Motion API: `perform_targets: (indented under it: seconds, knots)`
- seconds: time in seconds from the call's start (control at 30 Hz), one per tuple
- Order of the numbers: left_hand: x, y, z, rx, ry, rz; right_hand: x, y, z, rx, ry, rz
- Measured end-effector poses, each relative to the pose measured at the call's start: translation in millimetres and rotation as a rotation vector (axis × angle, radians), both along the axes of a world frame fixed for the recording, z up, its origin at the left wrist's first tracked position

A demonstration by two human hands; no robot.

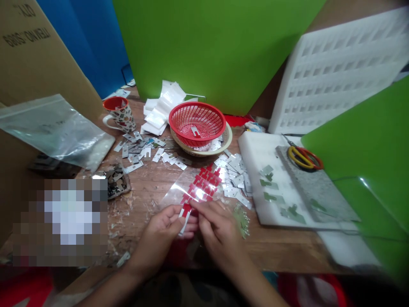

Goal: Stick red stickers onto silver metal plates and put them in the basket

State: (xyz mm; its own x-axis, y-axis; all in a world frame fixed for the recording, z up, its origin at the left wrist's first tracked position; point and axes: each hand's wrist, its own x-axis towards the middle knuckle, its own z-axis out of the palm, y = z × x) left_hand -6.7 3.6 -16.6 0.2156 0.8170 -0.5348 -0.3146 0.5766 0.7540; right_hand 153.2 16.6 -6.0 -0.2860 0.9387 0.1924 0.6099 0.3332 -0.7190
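My left hand [171,224] is closed on a small flat metal plate [182,226], pinched under the thumb. A red sticker [185,209] lies over the plate's upper end. My right hand [219,224] is beside it with curled fingers, and its index fingertip touches the sticker's top edge. Whether the right thumb grips anything is hidden. Just beyond both hands, a clear sheet [174,191] carries rows of red T-shaped stickers [204,183]. Loose metal plates [234,170] are heaped right of the sheet. Clear greenish pieces [241,219] lie beside my right hand.
A red basket [179,135] holding a plate rests on a cream basket [227,143]. More plates [131,147], a mug [123,121] and a small tray [128,187] are left. Scissors [303,157] lie on a grey slab [306,187] over white foam [255,170] at right.
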Motion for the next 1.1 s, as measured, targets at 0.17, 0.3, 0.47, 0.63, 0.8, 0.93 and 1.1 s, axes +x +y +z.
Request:
perform_targets:
  seconds: [0.17, 0.3, 0.47, 0.63, 0.8, 0.93, 1.1]
  knots:
    - [-3, -2, 2.3, -0.038, -0.031, -0.045, 2, 5, -4.3, -0.291, 0.250, -0.143]
    - [0, -3, 7.4, -0.029, -0.069, -0.076, -7, 12, -6.6, -0.532, 0.467, -0.102]
    - [-1, -1, 10.1, -0.042, -0.081, -0.096, -18, 18, -9.5, -0.614, 0.609, -0.158]
    - [-8, -1, 7.1, 0.017, -0.054, -0.120, -19, 23, -5.5, -0.546, 0.531, -0.050]
    - [-23, 24, 17.1, 0.173, -0.033, -0.191, -9, 61, 25.4, -0.563, 0.502, 0.105]
    - [-38, 89, 18.5, 0.561, 0.694, -0.182, -2, 112, 62.8, -0.359, 0.712, -0.059]
    - [-41, 162, -2.5, 0.569, 1.126, -0.136, 0, 161, 86.4, -0.272, 1.009, -0.224]
